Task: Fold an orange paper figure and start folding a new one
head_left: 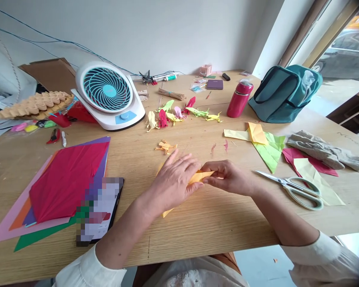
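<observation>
Orange paper [202, 175] part-folded, looks unfinished; folded figures [178, 113] done at 12 o'clock.
Right hand [231, 177] pinches its edge; left hand [175, 175] over it, can't tell grip.

"What do we have carrying everything?"

"We have a wooden table [227, 227], light brown and grained."

"What do we see on its left?"

"A white fan [109, 91] towards the back, and nearer us a stack of coloured sheets [66, 183], red on top, with a phone [103, 223] overlapping its corner."

"And in the middle?"

"We see a cluster of folded paper figures [163, 118], a bundle of sticks [171, 94] behind it, and an orange figure [166, 146] in front. A corner of the orange paper [201, 176] appears to touch the table nearer us."

"And on our right?"

"A red flask [239, 99] just beside a teal bag [277, 99], then green paper [269, 150], a grey cloth [317, 148] and scissors [284, 182]."
</observation>
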Demonstrator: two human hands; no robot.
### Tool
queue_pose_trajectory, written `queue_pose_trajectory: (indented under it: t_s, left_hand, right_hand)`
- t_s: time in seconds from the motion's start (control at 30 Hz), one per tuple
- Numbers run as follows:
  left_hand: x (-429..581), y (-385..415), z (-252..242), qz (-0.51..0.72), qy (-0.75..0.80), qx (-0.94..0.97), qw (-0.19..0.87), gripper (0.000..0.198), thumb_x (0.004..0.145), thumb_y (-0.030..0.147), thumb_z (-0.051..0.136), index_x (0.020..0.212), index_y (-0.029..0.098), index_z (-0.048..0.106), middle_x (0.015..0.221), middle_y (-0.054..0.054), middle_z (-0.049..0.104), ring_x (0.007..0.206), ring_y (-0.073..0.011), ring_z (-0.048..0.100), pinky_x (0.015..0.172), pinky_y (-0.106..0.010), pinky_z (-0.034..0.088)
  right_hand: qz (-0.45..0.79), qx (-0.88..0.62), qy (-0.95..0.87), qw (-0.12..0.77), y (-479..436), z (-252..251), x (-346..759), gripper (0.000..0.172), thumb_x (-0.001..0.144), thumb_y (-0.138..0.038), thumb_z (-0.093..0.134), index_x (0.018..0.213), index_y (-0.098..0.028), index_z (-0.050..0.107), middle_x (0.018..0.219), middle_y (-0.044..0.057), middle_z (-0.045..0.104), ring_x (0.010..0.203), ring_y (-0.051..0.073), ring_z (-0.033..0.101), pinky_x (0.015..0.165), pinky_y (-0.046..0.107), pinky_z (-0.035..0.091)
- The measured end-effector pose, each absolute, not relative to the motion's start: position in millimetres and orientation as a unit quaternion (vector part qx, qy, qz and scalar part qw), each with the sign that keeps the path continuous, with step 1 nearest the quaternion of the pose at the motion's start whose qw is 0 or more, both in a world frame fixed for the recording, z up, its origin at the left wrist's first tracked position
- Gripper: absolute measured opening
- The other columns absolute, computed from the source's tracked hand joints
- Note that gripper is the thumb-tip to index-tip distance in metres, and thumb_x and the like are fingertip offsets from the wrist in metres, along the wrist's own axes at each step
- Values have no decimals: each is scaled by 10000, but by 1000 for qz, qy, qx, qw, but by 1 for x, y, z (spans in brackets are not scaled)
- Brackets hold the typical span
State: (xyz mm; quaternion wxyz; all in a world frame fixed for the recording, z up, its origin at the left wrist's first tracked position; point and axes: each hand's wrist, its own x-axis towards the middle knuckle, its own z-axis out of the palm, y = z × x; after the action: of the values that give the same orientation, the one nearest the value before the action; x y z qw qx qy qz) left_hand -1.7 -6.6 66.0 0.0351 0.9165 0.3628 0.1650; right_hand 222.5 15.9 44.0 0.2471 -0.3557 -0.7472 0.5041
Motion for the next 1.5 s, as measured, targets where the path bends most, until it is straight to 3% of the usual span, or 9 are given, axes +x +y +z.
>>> queue_pose_trajectory:
  t_s: [0.13,0.23,0.37,0.47,0.7,0.93,1.07,1.27,1.5]
  left_hand:
    - [-2,0,54,169,376,901,135,267,939,365,632,1108,213,492,1074,-25,702,988,-213,681,1123,-502,379]
    - [-5,1,52,186,382,889,168,310,900,343,677,1096,224,468,1072,-26,671,959,-213,660,898,-390,498]
    - [-7,1,51,203,371,888,182,166,930,313,640,938,214,507,925,-5,624,837,-175,616,740,-303,460]
    - [-9,-1,46,222,384,874,199,219,954,298,609,784,201,510,811,10,575,740,-141,562,679,-271,417]
    - [-8,-7,36,239,433,843,212,199,922,229,638,753,190,540,765,21,577,702,-116,557,644,-244,385]
    - [-5,-8,34,262,456,834,170,270,917,233,645,714,201,469,693,48,532,637,-102,517,606,-237,358]
    - [-3,-10,31,277,463,830,140,266,914,225,641,715,203,466,682,48,531,637,-104,518,613,-234,365]
    - [3,-15,29,289,464,831,101,294,923,229,633,705,202,438,661,52,512,608,-95,495,597,-232,350]
    - [8,-19,29,294,478,823,89,302,925,226,633,700,203,432,650,58,509,589,-88,488,589,-231,355]
  right_hand:
    - [573,-328,-700,271,14,28,225,258,907,-404,667,960,-152,647,899,54,706,788,161,664,719,289,527]
    - [621,-303,-662,291,15,17,230,233,889,-368,708,963,-165,619,952,54,712,853,164,689,763,291,541]
    - [641,-292,-640,309,18,15,234,225,881,-329,728,979,-176,595,959,43,698,853,145,680,755,277,536]
    - [644,-277,-637,322,19,16,234,216,892,-335,716,974,-178,592,989,56,689,888,151,665,779,292,531]
    - [606,-302,-652,341,22,12,231,197,925,-347,665,885,-166,599,1119,97,670,925,147,632,791,286,507]
    - [575,-368,-654,326,21,13,230,241,924,-409,645,853,-187,587,864,37,657,775,145,601,713,282,483]
    - [607,-361,-602,373,23,8,226,248,868,-407,717,885,-200,582,828,9,622,752,134,590,688,269,470]
    - [713,-365,-476,363,21,2,213,500,711,-382,867,1097,-202,605,802,-17,650,725,122,605,685,257,468]
    - [745,-394,-422,333,17,10,208,381,613,-391,917,778,-149,673,702,-20,658,641,89,557,634,228,454]
